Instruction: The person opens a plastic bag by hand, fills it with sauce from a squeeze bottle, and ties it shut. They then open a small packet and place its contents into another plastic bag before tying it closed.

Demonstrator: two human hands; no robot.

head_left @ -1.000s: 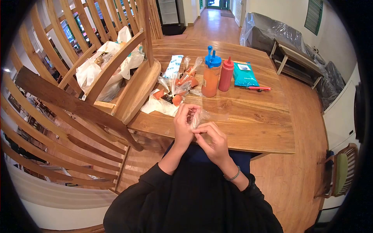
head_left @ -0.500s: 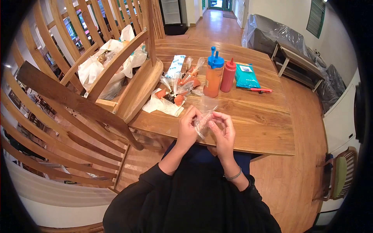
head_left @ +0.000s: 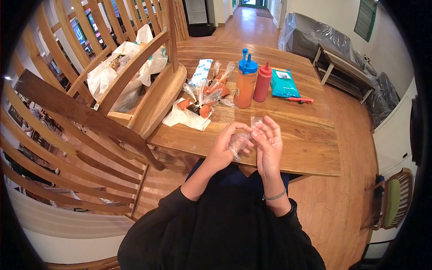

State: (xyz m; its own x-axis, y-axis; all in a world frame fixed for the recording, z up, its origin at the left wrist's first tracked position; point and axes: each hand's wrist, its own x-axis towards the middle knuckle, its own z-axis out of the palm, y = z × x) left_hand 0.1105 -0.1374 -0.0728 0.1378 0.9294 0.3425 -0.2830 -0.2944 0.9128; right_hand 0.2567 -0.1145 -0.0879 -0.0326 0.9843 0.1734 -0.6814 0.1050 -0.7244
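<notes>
A clear plastic bag [head_left: 238, 143] is crumpled between my two hands, above the table's near edge. My left hand [head_left: 221, 148] is curled round its lower part. The fingers of my right hand [head_left: 269, 146] pinch the bag's upper end, with the other fingers raised. Beyond my hands stand an orange-filled bottle [head_left: 244, 90] with a blue lid and a red squeeze bottle [head_left: 262, 84]. To their left, several small knotted plastic bags of orange-red sauce [head_left: 206, 110] lie partly on a white paper [head_left: 182, 120].
A teal wipes pack [head_left: 284, 84] and a red pen-like item [head_left: 300, 100] lie at the right of the wooden table [head_left: 297, 144]. An upturned wooden chair [head_left: 155, 110] rests at the left, near a white bag [head_left: 121, 76]. A plastic-covered sofa [head_left: 306, 33] stands beyond.
The bag is more bunched up in my left hand. My right hand has moved slightly right and up, its fingers now more upright. The view has shifted slightly.
</notes>
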